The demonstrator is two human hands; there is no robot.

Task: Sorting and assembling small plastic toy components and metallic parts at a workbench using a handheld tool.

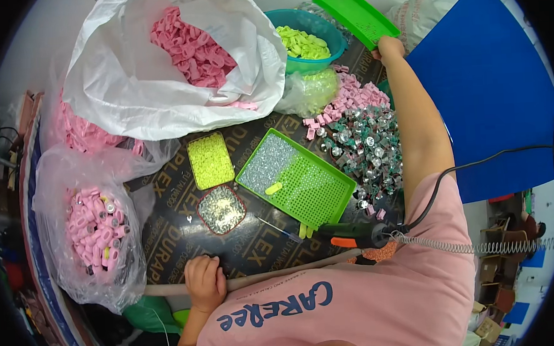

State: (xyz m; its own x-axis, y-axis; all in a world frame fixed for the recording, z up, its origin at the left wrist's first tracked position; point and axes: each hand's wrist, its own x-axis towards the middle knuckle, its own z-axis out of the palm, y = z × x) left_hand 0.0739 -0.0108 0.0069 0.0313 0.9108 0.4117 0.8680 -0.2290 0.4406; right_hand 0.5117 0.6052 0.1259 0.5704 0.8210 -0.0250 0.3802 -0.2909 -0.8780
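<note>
On a dark printed work table point(167, 235), seen from above, a person in a pink shirt sits among bags and trays of small plastic parts. At the far left, a clear plastic bag point(89, 236) holds pink caps, some with metal inserts. Just right of it, at the lower edge, the left hand point(204, 282) is curled into a loose fist and rests on the table beside a long beige tube point(282, 274); whether it grips the tube cannot be told. Above, a large white bag point(134, 86) lies open, full of pink pieces. In the middle of the table lie a small tray of yellow-green pieces point(210, 160) and, below it, a small red-rimmed tray of silvery parts point(221, 210). To their right sits a green perforated tray point(296, 179), its upper-left part covered in shiny bits. A black and orange power tool point(355, 234) with a coiled cable lies just below it. Further right is a heap of metal-capped parts point(366, 146) and pink pieces. At the top stands a teal bowl point(332, 35) of yellow-green pieces. The right hand point(389, 47) reaches far up and closes its fingers on the edge of a second green tray point(353, 13), held tilted just beside the bowl.
</note>
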